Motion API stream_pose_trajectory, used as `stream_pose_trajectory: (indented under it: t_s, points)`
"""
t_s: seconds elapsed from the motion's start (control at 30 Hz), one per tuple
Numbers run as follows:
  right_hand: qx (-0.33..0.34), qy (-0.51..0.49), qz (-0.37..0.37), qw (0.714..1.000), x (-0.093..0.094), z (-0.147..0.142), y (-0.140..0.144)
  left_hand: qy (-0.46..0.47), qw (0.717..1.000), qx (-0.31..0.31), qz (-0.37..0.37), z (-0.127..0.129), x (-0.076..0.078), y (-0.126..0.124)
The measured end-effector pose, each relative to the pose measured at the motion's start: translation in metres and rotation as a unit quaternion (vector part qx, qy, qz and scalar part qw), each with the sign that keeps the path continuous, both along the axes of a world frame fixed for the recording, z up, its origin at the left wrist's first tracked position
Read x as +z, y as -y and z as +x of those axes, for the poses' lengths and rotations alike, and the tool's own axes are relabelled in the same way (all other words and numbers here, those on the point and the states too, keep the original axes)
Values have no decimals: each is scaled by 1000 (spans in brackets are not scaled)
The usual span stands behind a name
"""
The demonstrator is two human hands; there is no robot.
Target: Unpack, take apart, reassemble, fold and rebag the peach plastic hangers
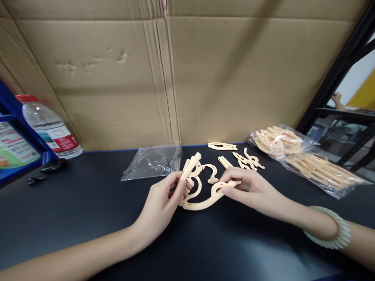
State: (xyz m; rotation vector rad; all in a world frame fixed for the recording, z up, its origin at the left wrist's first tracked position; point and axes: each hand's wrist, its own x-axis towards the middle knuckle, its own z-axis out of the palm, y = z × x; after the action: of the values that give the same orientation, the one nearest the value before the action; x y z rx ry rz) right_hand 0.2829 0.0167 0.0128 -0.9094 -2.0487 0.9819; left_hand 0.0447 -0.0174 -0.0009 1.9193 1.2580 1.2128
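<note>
Cardboard stands as a creased wall along the far edge of a black table in the head view. At the left, a red-capped bottle is beside a blue frame, with a small black object nearby. A clear bag lies flat near the middle; at the right are a bag of curved parts and a bag of straight parts. Beyond them rises a black metal rack, the room behind it blurred. Over the table's middle, the left hand has its grip closed around a straight piece, tilted upward. The right hand, below a pale bracelet, has its grip pinched on a curved piece that reaches toward the left fingers. A hook and other loose pieces lie just beyond.
</note>
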Motion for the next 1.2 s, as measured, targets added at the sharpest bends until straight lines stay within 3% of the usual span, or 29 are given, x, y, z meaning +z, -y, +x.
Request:
stream_pose_trajectory:
  t_s: [0.27,0.4,0.67,0.83,1.0,1.1,1.2]
  points:
    - [-27,-21,17,999,1,1,-1,52,996,-4,-75,-1,0,-2]
    - [-47,-39,11,998,3,1,0,59,995,-8,-80,-1,0,-2]
    - [-73,-89,-67,991,1,5,-9,141,987,-28,-72,-5,0,-1]
    - [-67,-155,-132,977,-1,2,-8,83,996,4,-25,-6,-1,1]
    - [-66,-271,-205,938,-2,-3,-4,22,1000,-18,-3,-4,1,6]
    - [-30,-276,-210,937,-6,-5,-4,-38,997,-58,12,-3,4,10]
    - [30,-228,-193,954,-12,-7,-4,-86,984,-149,44,-3,7,13]
